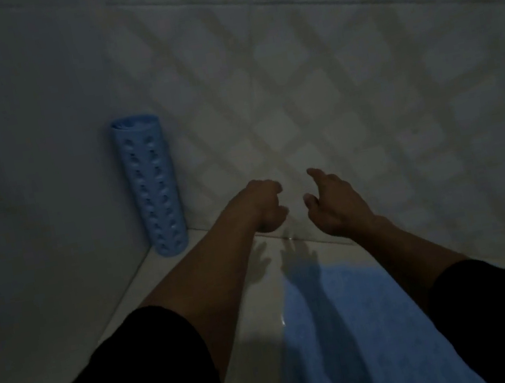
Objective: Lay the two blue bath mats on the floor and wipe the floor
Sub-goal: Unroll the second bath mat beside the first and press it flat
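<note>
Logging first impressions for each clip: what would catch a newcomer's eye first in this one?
Probably the rolled blue mat, perforated, standing upright in the corner where two tiled walls meet. Next, the bare left hand and right hand, both empty, reaching forward side by side mid-frame. Below them a flat blue mat lies on the pale floor.

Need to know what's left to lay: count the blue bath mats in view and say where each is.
2. A rolled mat stands upright in the corner where the walls meet, left of both hands. A flat mat lies on the floor beneath the arms. More may be out of frame.
</note>
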Demonstrator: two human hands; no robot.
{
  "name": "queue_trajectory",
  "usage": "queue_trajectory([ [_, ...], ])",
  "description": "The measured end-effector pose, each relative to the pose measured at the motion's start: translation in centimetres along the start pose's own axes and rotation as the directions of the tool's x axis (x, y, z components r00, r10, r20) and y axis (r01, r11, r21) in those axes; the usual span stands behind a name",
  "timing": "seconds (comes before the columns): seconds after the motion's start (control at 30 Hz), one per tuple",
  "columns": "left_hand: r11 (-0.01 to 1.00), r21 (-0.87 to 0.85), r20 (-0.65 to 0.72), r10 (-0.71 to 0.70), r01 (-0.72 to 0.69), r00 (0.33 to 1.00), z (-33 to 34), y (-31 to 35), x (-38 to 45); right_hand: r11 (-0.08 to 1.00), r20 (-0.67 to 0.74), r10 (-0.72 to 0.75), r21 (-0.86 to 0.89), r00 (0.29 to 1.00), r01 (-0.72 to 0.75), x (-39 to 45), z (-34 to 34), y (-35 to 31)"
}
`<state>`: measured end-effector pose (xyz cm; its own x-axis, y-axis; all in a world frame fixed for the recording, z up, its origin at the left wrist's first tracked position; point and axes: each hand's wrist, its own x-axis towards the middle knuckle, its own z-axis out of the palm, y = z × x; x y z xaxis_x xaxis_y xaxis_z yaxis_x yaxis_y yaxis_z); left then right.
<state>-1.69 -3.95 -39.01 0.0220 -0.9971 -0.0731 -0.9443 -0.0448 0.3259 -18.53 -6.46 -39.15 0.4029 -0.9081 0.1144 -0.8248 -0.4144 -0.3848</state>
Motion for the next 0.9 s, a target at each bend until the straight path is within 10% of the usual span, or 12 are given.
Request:
queue_trajectory([
  [0.43,0.913,-0.215,-0.215,-0.390,0.346,0.895,-2.8,-16.6,-6.7,0.947,0.139,-0.292,0.183,0.946,0.266,9.0,7.7,-14.8],
  [0.77,0.750,-0.539,-0.333,-0.608,0.384,0.721,-2.5,-21.1,-0.9,0.884,0.189,-0.268,0.438,0.945,0.163,15.9,13.9,-17.6],
  [0.9,0.810,-0.545,-0.420,-0.487,0.216,0.766,-2.4,-22.9,1.5,0.850,0.240,-0.277,0.512,0.930,0.121,18.5,15.8,-17.8],
])
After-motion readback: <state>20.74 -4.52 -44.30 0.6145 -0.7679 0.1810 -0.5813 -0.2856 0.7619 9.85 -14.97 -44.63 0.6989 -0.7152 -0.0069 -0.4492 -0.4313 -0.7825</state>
